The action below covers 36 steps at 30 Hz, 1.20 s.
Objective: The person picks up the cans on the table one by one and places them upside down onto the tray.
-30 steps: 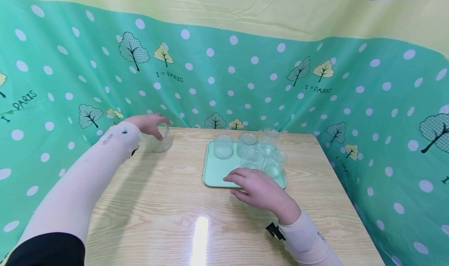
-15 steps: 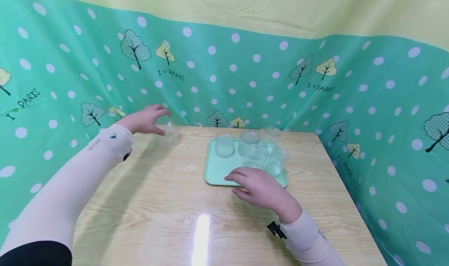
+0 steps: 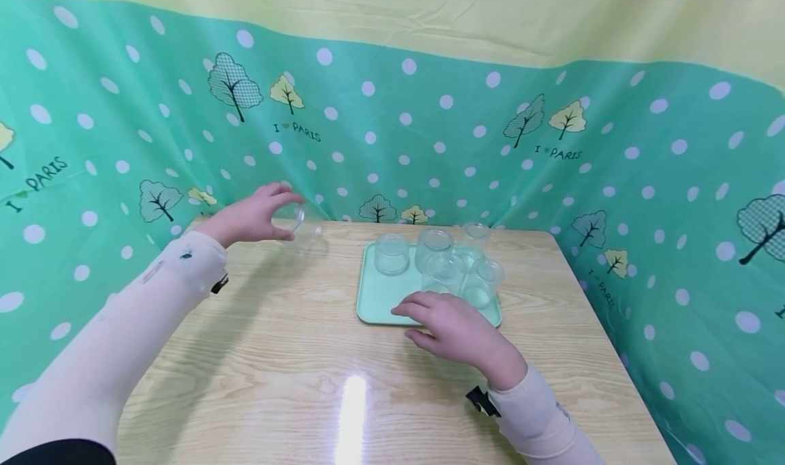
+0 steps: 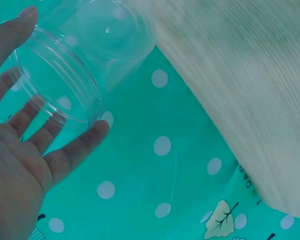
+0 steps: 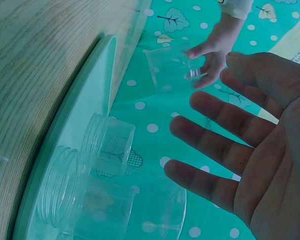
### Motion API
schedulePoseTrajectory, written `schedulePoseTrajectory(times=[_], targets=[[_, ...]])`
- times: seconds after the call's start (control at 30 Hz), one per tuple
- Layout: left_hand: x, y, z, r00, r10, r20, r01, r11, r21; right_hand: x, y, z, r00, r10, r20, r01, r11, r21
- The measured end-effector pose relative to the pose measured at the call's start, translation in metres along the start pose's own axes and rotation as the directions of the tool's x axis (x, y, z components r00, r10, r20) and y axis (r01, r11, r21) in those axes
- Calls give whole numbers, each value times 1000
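My left hand [image 3: 254,213] grips a clear plastic jar [image 4: 115,65] by its threaded rim, thumb on one side and fingers on the other. The jar leans over sideways above the back left of the table, its mouth facing the palm and its base pointing right. In the head view my right hand [image 3: 456,332] hovers at the front edge of the green tray [image 3: 380,301], fingers relaxed, holding nothing. Several clear jars [image 3: 392,253] are grouped on the tray behind it; the right wrist view shows threaded mouths facing down on nearby jars [image 5: 110,140].
The wooden table [image 3: 294,356] backs onto a green dotted curtain [image 3: 343,138], which also hangs along both sides. One more clear jar [image 3: 475,235] stands at the tray's back right corner.
My left hand has raised the jar off the table and tipped it sideways, shifting it slightly right. The right hand and the jars on the tray have stayed in place.
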<state>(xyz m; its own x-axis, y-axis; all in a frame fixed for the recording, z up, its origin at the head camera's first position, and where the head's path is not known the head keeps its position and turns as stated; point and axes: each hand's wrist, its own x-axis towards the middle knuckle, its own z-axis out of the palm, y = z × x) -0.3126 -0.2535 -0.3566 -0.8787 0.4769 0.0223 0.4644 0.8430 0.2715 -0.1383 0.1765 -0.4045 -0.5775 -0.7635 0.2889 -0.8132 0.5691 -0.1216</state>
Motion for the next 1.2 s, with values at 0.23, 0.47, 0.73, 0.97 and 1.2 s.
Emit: schedulePoseTrajectory(times=[0.23, 0.47, 0.73, 0.97, 1.2], targets=[[-16, 4, 1, 997, -1, -83, -3, 998, -56, 1, -1, -1, 1000, -5, -8, 5, 1000, 2], [-31, 7, 12, 977, -31, -213, 0, 990, -144, 0, -2, -1, 1000, -6, -14, 6, 1000, 5], [-43, 22, 18, 950, -101, -294, 13, 958, -288, 0, -2, -1, 1000, -1, -6, 1, 1000, -1], [-43, 43, 15, 935, -104, -339, -20, 939, -343, -1, -2, 0, 1000, -12, -19, 12, 1000, 4], [-39, 55, 21, 906, -116, -407, -99, 876, -471, 1, 1, -1, 997, -48, -60, 48, 999, 1]])
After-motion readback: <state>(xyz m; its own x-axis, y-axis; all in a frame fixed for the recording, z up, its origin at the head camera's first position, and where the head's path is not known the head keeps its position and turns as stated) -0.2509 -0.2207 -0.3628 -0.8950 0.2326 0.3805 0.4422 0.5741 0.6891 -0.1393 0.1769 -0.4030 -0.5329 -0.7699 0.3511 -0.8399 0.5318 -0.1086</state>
